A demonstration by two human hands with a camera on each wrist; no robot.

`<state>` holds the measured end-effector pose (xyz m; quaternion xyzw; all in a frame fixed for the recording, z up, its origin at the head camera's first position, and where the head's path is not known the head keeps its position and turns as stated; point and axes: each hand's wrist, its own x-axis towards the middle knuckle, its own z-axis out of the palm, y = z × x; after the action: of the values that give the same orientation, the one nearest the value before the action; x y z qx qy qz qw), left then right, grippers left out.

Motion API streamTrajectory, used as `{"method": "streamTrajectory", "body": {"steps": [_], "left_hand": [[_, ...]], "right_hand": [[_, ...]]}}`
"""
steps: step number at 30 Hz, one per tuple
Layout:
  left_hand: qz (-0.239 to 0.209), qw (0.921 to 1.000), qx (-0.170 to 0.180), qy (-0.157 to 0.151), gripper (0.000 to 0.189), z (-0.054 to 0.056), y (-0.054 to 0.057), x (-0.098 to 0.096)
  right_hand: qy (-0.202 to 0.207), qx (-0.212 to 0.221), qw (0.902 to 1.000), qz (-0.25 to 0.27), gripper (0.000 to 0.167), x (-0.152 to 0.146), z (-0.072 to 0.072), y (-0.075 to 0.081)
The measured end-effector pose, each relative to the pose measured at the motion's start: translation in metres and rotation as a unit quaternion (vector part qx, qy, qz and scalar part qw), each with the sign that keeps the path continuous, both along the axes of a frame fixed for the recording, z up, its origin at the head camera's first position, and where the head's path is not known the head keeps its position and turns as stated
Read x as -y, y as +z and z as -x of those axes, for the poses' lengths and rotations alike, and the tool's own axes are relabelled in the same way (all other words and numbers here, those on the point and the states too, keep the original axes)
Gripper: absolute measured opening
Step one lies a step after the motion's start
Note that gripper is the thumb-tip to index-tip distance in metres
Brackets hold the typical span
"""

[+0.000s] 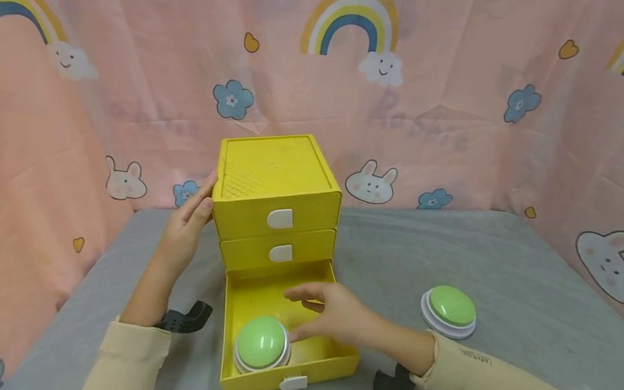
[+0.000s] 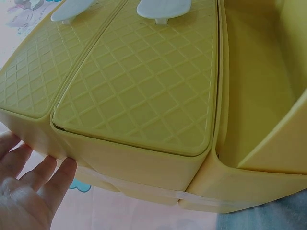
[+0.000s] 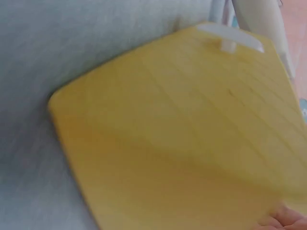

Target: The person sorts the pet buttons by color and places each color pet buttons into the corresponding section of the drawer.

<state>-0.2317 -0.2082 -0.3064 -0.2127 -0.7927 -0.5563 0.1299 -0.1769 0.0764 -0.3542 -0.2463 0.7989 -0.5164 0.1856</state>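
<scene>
A yellow three-drawer cabinet [image 1: 273, 167] with white pull tabs stands on the table, its bottom drawer [image 1: 319, 371] pulled out. Inside that drawer, at the front left, lies a green dome push button [image 1: 260, 343] on a white base. My left hand [image 1: 183, 228] rests its extended fingers against the cabinet's left side; the left wrist view shows the fingertips [image 2: 65, 167] on the side wall. Over the drawer hovers my right hand [image 1: 331, 317], thumb and fingers spread, thumb tip close beside the button; whether they touch I cannot tell. Only a bit of this hand [image 3: 284, 219] appears in the right wrist view.
A second green push button [image 1: 451, 308] sits on the grey table cover [image 1: 384, 257], right of the drawer. Behind the cabinet hangs a pink patterned cloth [image 1: 292, 97]. Both wrists wear black straps.
</scene>
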Motion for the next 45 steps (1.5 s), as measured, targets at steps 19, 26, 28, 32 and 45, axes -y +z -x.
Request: {"method": "streamTrajectory", "body": {"steps": [19,26,28,32,45], "left_hand": [[0.001,1.0,0.003,0.003,0.05,-0.001,0.002,0.0],[0.009,0.9999,0.005,-0.002,0.051,0.001,0.0,0.001],[0.004,1.0,0.008,-0.004,0.051,0.001,-0.001,0.001],[-0.003,1.0,0.007,-0.006,0.05,0.001,0.0,0.0],[-0.009,0.9999,-0.002,-0.01,0.05,0.002,-0.001,0.001]], "right_hand": [[-0.064,0.002,0.9978,0.018,0.073,-0.079,-0.012,0.012],[-0.121,-0.008,0.9925,0.02,0.072,-0.105,-0.013,0.012],[-0.141,-0.003,0.9899,0.015,0.071,-0.113,-0.014,0.012],[-0.182,0.0,0.9833,-0.001,0.073,-0.126,-0.015,0.013],[-0.285,0.017,0.9569,-0.054,0.068,-0.179,-0.013,0.005]]}}
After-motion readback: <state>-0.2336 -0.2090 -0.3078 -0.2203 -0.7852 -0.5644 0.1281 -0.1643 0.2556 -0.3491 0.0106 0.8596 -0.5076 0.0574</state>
